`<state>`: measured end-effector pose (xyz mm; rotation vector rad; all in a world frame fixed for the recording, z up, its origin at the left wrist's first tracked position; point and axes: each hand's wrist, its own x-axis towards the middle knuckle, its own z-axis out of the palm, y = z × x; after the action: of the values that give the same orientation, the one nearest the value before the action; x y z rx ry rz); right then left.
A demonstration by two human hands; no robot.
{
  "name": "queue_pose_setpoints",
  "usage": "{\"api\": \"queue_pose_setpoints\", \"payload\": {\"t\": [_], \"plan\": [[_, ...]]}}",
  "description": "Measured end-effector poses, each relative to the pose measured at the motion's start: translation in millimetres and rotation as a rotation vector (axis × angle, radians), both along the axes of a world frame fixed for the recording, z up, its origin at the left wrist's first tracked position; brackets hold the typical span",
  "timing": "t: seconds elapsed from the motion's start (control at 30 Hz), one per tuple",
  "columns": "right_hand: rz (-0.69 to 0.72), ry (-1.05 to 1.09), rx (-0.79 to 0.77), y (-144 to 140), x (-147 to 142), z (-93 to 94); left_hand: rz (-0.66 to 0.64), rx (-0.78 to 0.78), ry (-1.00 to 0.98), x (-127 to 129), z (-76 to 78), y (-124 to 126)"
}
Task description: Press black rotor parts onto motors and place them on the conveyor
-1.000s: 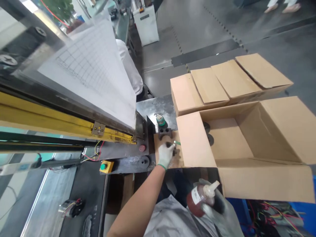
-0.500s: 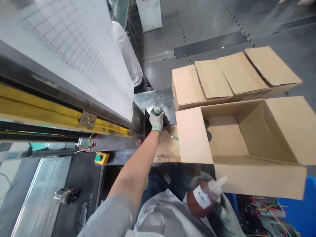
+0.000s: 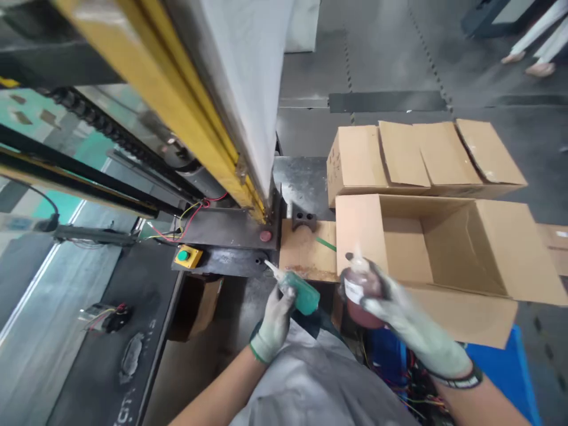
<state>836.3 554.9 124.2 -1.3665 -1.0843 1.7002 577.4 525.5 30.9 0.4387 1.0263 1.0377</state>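
The left hand (image 3: 274,319) grips the green bottle (image 3: 305,294) at the surface's (image 3: 306,174) near edge; the right hand (image 3: 390,303) grasps the red-brown bottle (image 3: 364,305) farther right. Both seem light, squeezable, perhaps slippery; best held round the body.

The worker's left hand (image 3: 276,310), gloved, grips a green bottle (image 3: 304,294) lying tilted, its pale nozzle ending just beside a small dark round fitting (image 3: 259,260) near the desk (image 3: 302,177) edge. In the gloved right hand (image 3: 384,296) there's a dark red bottle (image 3: 361,310) with a white label, nozzle up, a bit blurred, in front of an open carton (image 3: 457,313). A flapped carton (image 3: 361,160) stands behind that one. On the desk I see a cardboard sheet (image 3: 306,260), a dark block (image 3: 304,221) with two holes and a green strip (image 3: 326,244). Off to the left, a green button (image 3: 182,255) tops a yellow box (image 3: 193,258). Across the floor, someone's legs (image 3: 539,38) show.
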Motion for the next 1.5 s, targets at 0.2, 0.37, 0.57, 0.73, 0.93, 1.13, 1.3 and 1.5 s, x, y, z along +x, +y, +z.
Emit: {"api": "queue_pose_setpoints", "payload": {"t": [0.2, 0.37, 0.57, 0.73, 0.93, 1.13, 1.3, 1.5], "plan": [[0.161, -0.295, 0.138, 53, -65, -2.7, 0.025, -0.084, -0.068, -25, -31.8, -34], [0.016, -0.168, 0.039, 15, -112, -43.4, 0.043, 0.006, -0.08, -56, -30.7, -24], [-0.093, -0.192, -0.042, -14, -131, -64.5, -0.03, -0.011, -0.121, -77, -35.0, -15], [0.092, -0.608, 0.049, 14, -116, -72.3, 0.042, -0.225, -0.36, -39, -52.0, -8], [0.615, -0.894, 0.186, 83, -134, -36.5, 0.194, -0.26, -0.532, 4, -68.1, -10], [0.63, -0.694, 0.189, 101, -120, 15.5, 0.22, -0.237, -0.594, -14, -63.2, -10], [0.374, -0.632, 0.063, 46, -76, -18.8, 0.138, -0.225, -0.581, -18, -67.0, -6], [0.188, -0.769, 0.106, 14, -30, -73.9, 0.108, -0.234, -0.428, -9, -80.9, -3]]}}
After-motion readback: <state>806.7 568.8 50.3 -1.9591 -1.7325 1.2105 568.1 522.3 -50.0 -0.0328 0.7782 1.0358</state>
